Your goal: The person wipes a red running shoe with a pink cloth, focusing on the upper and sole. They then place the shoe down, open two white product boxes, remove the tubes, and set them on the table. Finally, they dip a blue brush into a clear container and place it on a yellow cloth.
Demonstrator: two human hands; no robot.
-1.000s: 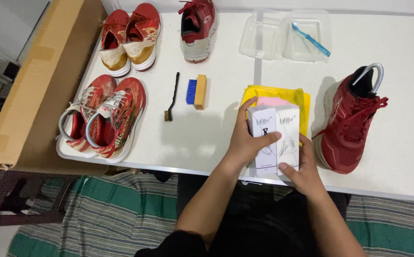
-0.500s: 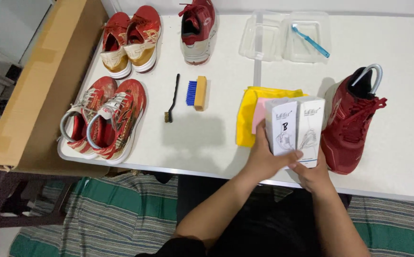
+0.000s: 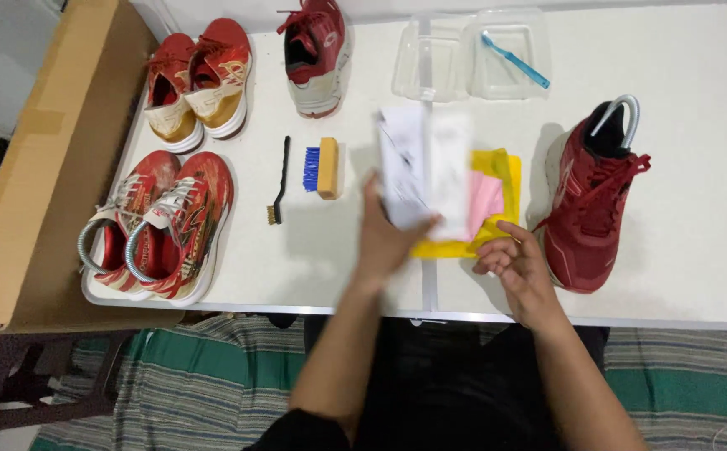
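Note:
My left hand (image 3: 382, 240) grips two tall white boxes (image 3: 426, 171) held side by side above the white table (image 3: 689, 159); they are blurred by motion. Under them lie a yellow cloth (image 3: 505, 179) and a pink cloth (image 3: 485, 203). My right hand (image 3: 518, 266) hovers just right of the boxes, fingers loosely curled, holding nothing. A single dark red shoe (image 3: 590, 200) stands right of that hand.
A small wire brush (image 3: 280, 180) and a blue-bristled wooden brush (image 3: 321, 168) lie left of centre. Two pairs of red shoes (image 3: 159, 221) (image 3: 199, 83) and one more red shoe (image 3: 316, 52) sit at left and back. Clear plastic trays (image 3: 472, 54) hold a blue toothbrush (image 3: 514, 59). A cardboard box (image 3: 42, 159) stands at far left.
The two white boxes were held by both hands low over the cloths; now my left hand alone lifts them up and leftward. My right hand has let go.

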